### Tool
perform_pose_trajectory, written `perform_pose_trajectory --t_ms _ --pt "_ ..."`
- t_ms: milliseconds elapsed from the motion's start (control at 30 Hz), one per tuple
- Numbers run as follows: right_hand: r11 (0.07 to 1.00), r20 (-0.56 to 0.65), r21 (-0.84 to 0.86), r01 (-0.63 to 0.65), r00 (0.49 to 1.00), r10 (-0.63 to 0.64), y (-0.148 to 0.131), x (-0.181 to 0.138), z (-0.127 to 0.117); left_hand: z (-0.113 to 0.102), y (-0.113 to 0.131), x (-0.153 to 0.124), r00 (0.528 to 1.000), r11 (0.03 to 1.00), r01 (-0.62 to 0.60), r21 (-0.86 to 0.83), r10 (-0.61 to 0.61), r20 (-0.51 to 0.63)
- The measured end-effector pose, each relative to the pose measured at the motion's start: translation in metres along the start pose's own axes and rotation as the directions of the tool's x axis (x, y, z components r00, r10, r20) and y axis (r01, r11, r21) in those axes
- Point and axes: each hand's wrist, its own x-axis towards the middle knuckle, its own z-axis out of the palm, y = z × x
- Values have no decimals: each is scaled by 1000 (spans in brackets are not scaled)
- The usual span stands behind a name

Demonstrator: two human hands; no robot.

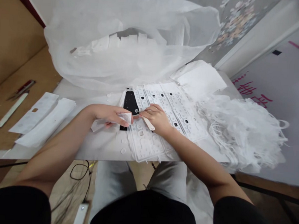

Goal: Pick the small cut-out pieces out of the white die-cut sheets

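My left hand (113,116) is closed on a thin white sheet (126,117), folded at the fingers, with more of it showing below the palm. My right hand (157,119) is closed around a slim white-handled tool (148,123); its tip is hidden by the fingers, so its kind does not show. Both hands meet over the left edge of a white moulded sheet (147,144) with rows of small shapes and square holes. Just beyond the left fingers lies a black strip (131,102) with a small clear square at its lower end.
A large translucent bag (132,63) holding white pieces stands behind. White stringy scraps (247,131) and a white stack (202,78) lie right. At left are cut white strips (47,122), a white stick (13,109) and a red-handled tool (24,86). Small clear bits (123,151) lie near the front edge.
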Motion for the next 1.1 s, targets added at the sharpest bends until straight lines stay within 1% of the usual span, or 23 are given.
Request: perform_pose_trajectory --t_ms 167,300,400,500,600,667,800,900,1000,1100 --pt "999 -63 -39 -34 998 32 2 -1 6 1 -2 2 998 998 -57 -22 57 9" --pt "999 -107 -22 -28 994 25 4 -1 11 3 6 -1 1000 1000 13 -5 -13 5" --pt "997 -144 61 -36 989 45 10 0 15 5 11 -3 999 999 51 -3 -51 -8" --pt "975 -127 213 -61 988 90 20 3 14 4 12 -4 997 998 67 -17 -67 -22" --pt "957 -109 288 -19 993 52 30 5 9 3 9 -3 996 996 83 -30 -83 -18" --pt "961 -94 276 15 996 12 32 6 6 2 7 -2 996 995 88 -35 -89 -5" --pt "970 -64 242 2 998 14 32 6 5 1 8 -2 995 994 99 -39 -99 6" --pt "975 -80 219 33 997 -15 31 3 9 2 12 -3 995 994 100 -42 -101 -2" --pt "992 -97 110 61 994 -50 25 -1 13 3 13 -3 995 994 99 -41 -99 -2" --pt "997 -77 -16 73 994 -74 14 -2 14 3 8 -2 998 996 68 -57 -68 -12"
